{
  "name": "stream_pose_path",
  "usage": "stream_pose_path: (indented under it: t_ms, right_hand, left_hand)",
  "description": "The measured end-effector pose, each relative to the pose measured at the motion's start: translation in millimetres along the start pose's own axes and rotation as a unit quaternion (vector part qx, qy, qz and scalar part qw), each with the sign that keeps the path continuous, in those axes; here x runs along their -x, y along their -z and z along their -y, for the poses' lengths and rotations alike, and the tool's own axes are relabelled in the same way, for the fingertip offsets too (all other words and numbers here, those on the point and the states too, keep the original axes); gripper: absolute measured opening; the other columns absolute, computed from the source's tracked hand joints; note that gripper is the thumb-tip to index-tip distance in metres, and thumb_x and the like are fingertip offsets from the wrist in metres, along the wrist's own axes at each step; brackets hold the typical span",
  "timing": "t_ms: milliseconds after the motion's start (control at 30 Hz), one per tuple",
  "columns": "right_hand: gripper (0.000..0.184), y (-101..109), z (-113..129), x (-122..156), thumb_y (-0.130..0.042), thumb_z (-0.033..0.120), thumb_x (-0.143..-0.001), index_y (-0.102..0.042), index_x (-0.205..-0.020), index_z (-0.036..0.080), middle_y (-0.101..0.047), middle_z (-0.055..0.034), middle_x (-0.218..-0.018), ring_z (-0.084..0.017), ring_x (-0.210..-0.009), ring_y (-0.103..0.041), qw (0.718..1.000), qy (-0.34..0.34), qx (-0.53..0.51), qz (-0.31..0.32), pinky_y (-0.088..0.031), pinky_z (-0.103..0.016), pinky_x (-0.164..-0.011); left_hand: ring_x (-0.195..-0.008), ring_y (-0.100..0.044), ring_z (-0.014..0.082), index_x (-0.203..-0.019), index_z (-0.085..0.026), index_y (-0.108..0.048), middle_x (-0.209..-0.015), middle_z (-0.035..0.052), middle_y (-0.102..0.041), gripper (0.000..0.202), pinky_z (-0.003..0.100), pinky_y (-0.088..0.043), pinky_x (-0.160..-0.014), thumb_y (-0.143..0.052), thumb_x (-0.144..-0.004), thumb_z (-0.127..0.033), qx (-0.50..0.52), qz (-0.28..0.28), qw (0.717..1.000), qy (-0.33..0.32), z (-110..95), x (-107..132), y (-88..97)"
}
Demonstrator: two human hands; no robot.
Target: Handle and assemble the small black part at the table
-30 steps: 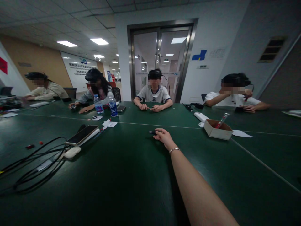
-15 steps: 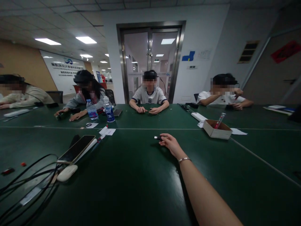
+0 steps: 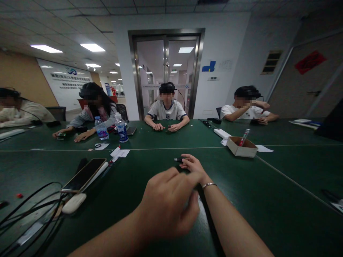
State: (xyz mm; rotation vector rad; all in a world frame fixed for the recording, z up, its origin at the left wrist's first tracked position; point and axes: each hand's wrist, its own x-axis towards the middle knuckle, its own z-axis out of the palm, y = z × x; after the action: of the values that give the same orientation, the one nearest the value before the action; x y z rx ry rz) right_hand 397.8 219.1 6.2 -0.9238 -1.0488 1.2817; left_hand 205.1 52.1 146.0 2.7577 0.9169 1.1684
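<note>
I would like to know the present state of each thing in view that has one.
Right hand: gripping the small black object
Small black object: held, metallic end exposed
Left hand: fingers curled, contents unclear
Phone: screen dark
Box: open
White-capped bottle: standing
Blue-capped bottle: standing
Glass doors: shut
Ceiling lights: lit

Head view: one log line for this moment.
right hand: holds small dark object, silvery tip out | left hand: curled, nearer camera, contents unclear | open box: right of hands

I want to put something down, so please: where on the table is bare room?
The table is bare between the phone and the left hand, and between the right hand and the box. It is crowded at the left, around the phone and cables.
</note>
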Motion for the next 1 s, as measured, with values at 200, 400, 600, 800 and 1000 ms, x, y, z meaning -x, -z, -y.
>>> stream_pose_path:
  t_ms: [200,400,600,800,1000]
  right_hand:
    - [0.019,-3.4,5.0,6.4,-0.069,0.006,-0.073,-0.066,-0.091,0.01,-0.069,-0.0058,-0.075,-0.014,-0.062,-0.067,0.999,-0.036,-0.01,0.016,-0.056,-0.021,-0.059]
    - [0.012,-7.0,4.5,5.7,-0.068,0.005,-0.074,-0.067,-0.084,0.011,-0.067,-0.0029,-0.066,-0.012,-0.055,-0.065,0.998,-0.053,0.01,0.034,-0.055,-0.018,-0.053]
    - [0.015,-24.9,-3.6,8.8,-0.073,0.014,-0.071,-0.064,-0.082,0.013,-0.064,-0.0017,-0.063,-0.013,-0.052,-0.063,0.992,-0.084,-0.029,0.087,-0.056,-0.022,-0.052]
    - [0.025,-26.7,-1.3,11.4,-0.076,0.024,-0.069,-0.065,-0.088,0.013,-0.061,0.0006,-0.058,-0.014,-0.052,-0.063,0.993,-0.058,-0.024,0.103,-0.053,-0.021,-0.05]
    - [0.025,-19.0,-1.1,7.5,-0.074,0.027,-0.07,-0.066,-0.089,0.013,-0.061,0.0,-0.059,-0.011,-0.049,-0.06,0.996,-0.035,0.003,0.081,-0.05,-0.018,-0.046]
  left_hand:
    - [-0.107,-0.054,0.0364,-0.111,-0.011,-0.057,-0.114,0.0229,-0.059,0.04,0.046,-0.041,-0.09,-0.054,-0.083,-0.04,-0.074,0.061,0.916,0.39,82.1,-39.2,-87.3]
    - [-0.089,-0.061,0.0295,-0.095,-0.019,-0.06,-0.097,0.0147,-0.065,0.039,0.039,-0.043,-0.076,-0.028,-0.093,-0.042,0.06,-0.003,0.882,0.468,103.1,-34.1,-144.3]
    - [-0.084,-0.062,0.0223,-0.1,-0.025,-0.056,-0.093,0.0064,-0.066,0.034,0.032,-0.042,-0.071,-0.025,-0.095,-0.038,0.074,-0.109,0.869,0.477,109.7,-12.3,-153.4]
    - [-0.081,-0.062,0.0235,-0.108,-0.025,-0.052,-0.09,0.0061,-0.066,0.029,0.032,-0.042,-0.069,-0.029,-0.094,-0.037,0.054,-0.132,0.854,0.501,115.7,-9.4,-150.6]
    - [-0.088,-0.061,0.0216,-0.108,-0.023,-0.052,-0.093,0.0058,-0.064,0.024,0.035,-0.044,-0.081,-0.036,-0.092,-0.031,0.099,-0.159,0.872,0.452,116.6,-9.6,-155.4]
